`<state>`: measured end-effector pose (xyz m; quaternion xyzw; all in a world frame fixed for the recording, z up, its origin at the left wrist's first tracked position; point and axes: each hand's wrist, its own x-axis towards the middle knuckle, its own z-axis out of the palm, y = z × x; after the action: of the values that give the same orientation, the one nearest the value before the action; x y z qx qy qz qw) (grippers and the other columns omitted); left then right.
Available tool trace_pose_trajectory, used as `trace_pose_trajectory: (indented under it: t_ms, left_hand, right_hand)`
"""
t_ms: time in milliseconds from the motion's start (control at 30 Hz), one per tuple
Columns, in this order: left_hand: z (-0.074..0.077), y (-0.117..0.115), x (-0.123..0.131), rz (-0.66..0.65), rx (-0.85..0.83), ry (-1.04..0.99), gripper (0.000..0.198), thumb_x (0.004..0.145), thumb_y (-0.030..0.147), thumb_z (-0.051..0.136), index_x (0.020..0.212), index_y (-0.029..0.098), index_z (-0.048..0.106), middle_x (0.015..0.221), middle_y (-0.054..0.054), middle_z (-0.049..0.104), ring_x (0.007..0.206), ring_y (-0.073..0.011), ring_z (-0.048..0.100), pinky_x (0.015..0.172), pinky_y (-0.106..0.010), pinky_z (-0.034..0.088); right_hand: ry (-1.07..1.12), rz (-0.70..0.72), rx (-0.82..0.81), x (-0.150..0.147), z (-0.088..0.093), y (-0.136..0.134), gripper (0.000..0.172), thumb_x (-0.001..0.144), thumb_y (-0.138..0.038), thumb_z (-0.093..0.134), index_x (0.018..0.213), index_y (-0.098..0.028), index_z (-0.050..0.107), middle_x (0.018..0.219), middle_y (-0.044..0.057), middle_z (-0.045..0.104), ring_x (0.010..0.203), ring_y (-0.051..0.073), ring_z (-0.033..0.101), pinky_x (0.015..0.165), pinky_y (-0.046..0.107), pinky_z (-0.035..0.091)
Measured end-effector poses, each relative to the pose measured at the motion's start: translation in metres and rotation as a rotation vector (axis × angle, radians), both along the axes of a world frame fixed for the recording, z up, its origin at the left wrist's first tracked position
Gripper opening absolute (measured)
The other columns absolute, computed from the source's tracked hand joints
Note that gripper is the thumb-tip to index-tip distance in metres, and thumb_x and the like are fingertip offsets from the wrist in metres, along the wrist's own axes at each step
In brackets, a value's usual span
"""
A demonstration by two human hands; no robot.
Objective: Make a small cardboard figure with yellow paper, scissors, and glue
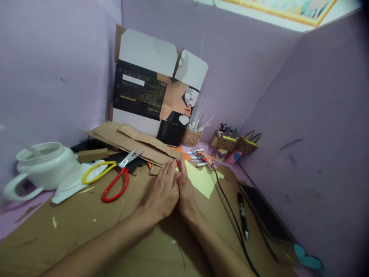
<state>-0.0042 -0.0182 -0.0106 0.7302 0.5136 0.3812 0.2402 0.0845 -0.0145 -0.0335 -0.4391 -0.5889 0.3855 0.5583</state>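
My left hand (pixel 163 188) lies flat with its fingers stretched out, pressing on the near edge of a pale yellow paper sheet (pixel 203 180). Right beside it, touching it, my right hand (pixel 184 188) also lies on the sheet's edge with fingers extended. The sheet rests on a brown cardboard work surface (pixel 86 227). Scissors (pixel 115 175) with one yellow and one red handle lie to the left, blades pointing away. Part of the paper under my hands is hidden.
A white jug (pixel 40 165) and white paper scraps sit at the left. A printed cardboard box (pixel 152 92) leans against the back wall, with brown card strips (pixel 129 140) before it. A black cable (pixel 230 215), a black marker (pixel 243 215), a small basket (pixel 191 135) and paper crafts (pixel 236 146) lie right.
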Motion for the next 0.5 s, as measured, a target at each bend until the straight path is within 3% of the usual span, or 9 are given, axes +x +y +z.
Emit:
trace_pose_trajectory:
  t_ms: [167,367,500]
  left_hand:
    - [-0.008,-0.005,-0.002,0.138,-0.074,-0.205,0.056,0.091,0.039,0.021,0.136,0.008,0.032,0.146,-0.013,0.027,0.136,-0.0199,0.020,0.112,-0.042,0.017]
    - [-0.012,-0.007,-0.002,0.120,-0.204,-0.419,0.059,0.091,0.046,0.025,0.140,0.014,0.022,0.147,-0.011,0.025,0.135,-0.0199,0.023,0.111,-0.040,0.019]
    - [-0.021,-0.004,-0.001,0.107,-0.200,-0.605,0.062,0.090,0.050,0.028,0.140,0.016,0.018,0.147,-0.011,0.025,0.133,-0.0192,0.027,0.109,-0.037,0.024]
  right_hand:
    - [0.135,-0.015,-0.036,-0.002,-0.011,0.003,0.066,0.086,-0.059,0.028,0.140,-0.021,0.026,0.149,0.003,0.022,0.137,0.018,0.019,0.112,0.039,0.011]
    - [0.281,0.002,-0.058,-0.002,-0.013,0.007,0.063,0.089,-0.054,0.023,0.142,-0.020,0.018,0.147,0.006,0.026,0.133,0.016,0.028,0.110,0.040,0.021]
    - [0.267,-0.006,-0.076,-0.001,-0.014,0.007,0.063,0.090,-0.052,0.019,0.143,-0.017,0.013,0.147,0.008,0.026,0.133,0.016,0.029,0.108,0.040,0.026]
